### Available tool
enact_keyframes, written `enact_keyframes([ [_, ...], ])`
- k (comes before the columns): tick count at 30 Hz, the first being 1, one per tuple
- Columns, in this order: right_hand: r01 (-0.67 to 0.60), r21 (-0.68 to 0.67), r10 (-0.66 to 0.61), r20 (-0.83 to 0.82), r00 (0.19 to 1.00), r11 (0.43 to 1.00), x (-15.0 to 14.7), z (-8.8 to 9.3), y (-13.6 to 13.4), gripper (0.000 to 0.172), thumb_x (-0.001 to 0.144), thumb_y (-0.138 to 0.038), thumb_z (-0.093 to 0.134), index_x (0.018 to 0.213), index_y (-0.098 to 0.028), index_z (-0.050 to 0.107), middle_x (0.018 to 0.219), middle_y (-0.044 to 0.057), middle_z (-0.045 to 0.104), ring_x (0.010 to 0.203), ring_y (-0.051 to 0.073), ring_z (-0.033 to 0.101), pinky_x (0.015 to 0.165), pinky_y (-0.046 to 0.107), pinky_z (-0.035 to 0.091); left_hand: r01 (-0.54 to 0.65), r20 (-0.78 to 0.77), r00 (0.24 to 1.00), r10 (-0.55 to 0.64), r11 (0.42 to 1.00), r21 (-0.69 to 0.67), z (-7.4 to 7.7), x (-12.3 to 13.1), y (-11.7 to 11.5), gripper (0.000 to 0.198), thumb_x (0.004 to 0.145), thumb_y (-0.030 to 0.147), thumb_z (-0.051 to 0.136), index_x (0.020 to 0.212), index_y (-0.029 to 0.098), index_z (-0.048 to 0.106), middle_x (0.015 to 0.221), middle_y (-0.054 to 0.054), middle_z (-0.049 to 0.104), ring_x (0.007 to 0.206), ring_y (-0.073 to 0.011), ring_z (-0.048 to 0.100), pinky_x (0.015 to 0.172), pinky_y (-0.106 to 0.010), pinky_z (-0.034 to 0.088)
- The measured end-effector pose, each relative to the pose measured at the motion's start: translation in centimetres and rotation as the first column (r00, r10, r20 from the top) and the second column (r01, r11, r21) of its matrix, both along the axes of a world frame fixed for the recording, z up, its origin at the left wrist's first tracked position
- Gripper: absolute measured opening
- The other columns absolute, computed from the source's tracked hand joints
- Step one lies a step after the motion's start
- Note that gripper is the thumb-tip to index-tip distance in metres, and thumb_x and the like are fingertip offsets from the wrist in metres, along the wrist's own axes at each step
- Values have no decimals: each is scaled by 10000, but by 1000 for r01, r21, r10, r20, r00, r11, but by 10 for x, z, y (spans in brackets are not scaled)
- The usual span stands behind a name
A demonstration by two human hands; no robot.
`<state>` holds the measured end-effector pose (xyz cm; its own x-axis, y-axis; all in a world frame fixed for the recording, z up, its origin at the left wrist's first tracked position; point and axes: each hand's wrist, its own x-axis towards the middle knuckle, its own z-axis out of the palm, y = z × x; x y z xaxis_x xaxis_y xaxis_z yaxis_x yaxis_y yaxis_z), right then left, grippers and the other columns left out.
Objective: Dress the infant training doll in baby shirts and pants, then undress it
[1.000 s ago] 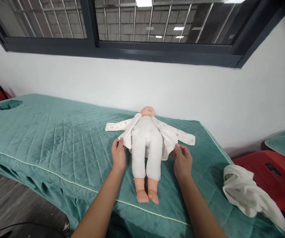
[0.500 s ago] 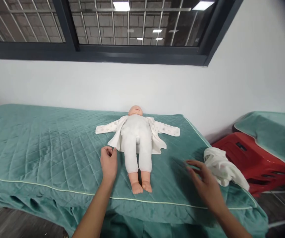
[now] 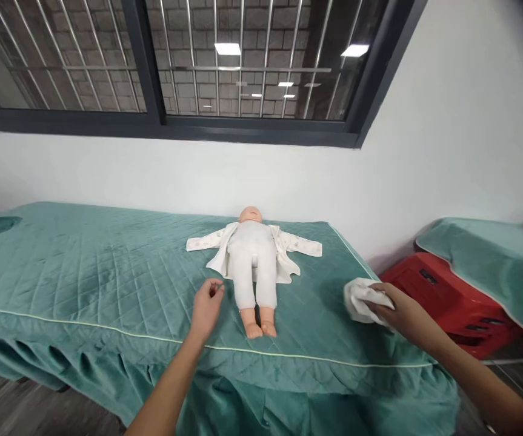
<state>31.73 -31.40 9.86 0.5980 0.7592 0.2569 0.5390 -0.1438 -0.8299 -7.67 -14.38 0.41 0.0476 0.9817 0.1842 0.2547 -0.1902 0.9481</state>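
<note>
Your left hand rests on the green quilted bed just left of the doll's legs, its fingers loosely curled and holding nothing. Your right hand is well to the right of the doll, at the bed's edge, fingers clenched around a bunched white cloth. The doll lies on its back, feet toward you, with an open white jacket spread beneath it. A red stool stands farther right of the doll, and a barred window lies beyond it.
</note>
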Motion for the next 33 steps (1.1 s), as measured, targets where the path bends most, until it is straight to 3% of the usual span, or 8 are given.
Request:
enact_keyframes([
  [2,-187,-144,187,-15,982,972,-24,11,4,260,737,-403,757,941,-248,713,923,69,728,857,290,656,806,407,482,93,40,995,-91,995,-38,20,2,-14,251,867,383,543,963,168,627,780,-5,609,728,-162,556,728,-302,443],
  [8,-495,159,500,-515,696,854,-134,51,40,417,819,-457,676,1169,-230,660,1040,72,749,943,274,689,875,398,529,536,-54,842,-537,822,192,108,21,-70,564,810,375,691,1342,286,525,1449,-88,431,1280,-264,482,993,-390,471],
  [13,-585,255,557,-716,421,770,-197,95,57,459,914,-541,544,1228,-217,630,1137,75,724,1073,244,667,932,383,532,507,-237,862,-448,767,394,137,16,-92,949,714,324,808,1503,384,284,1612,-58,89,1476,-331,208,1163,-483,335],
  [19,-694,304,678,-644,356,653,-219,128,41,488,934,-519,541,1333,-238,533,1297,85,640,1127,226,639,940,372,552,391,-219,921,-323,776,495,156,-11,-82,440,872,103,524,1269,276,603,1507,-60,363,1394,-228,387,1151,-374,341],
  [23,-693,100,655,-447,609,714,-211,137,37,686,865,-511,647,1455,-305,366,1506,105,442,1220,282,583,931,436,569,354,-203,935,-292,814,460,199,-25,-62,307,841,92,484,998,216,717,1207,-59,615,1157,-203,572,1031,-343,428],
  [26,-642,13,642,-7,767,767,-204,153,41,890,801,-539,707,1516,-348,212,1613,103,225,1374,328,425,1008,527,510,271,-269,950,-160,851,450,244,-30,-51,251,819,139,487,853,185,731,1054,-64,640,1019,-211,604,928,-334,459],
  [29,-727,0,607,550,574,687,-211,181,43,843,793,-509,728,1490,-363,279,1612,67,211,1464,325,256,1147,585,339,297,-268,944,-194,852,431,288,-31,-53,301,783,130,462,885,183,740,928,-33,682,926,-192,627,837,-291,466],
  [33,-814,20,558,719,416,581,-231,216,45,626,840,-446,695,1387,-337,413,1459,79,408,1368,289,394,1116,542,396,332,-272,935,-228,830,447,327,-30,-65,322,746,135,441,858,178,740,807,-9,694,812,-177,621,723,-265,445],
])
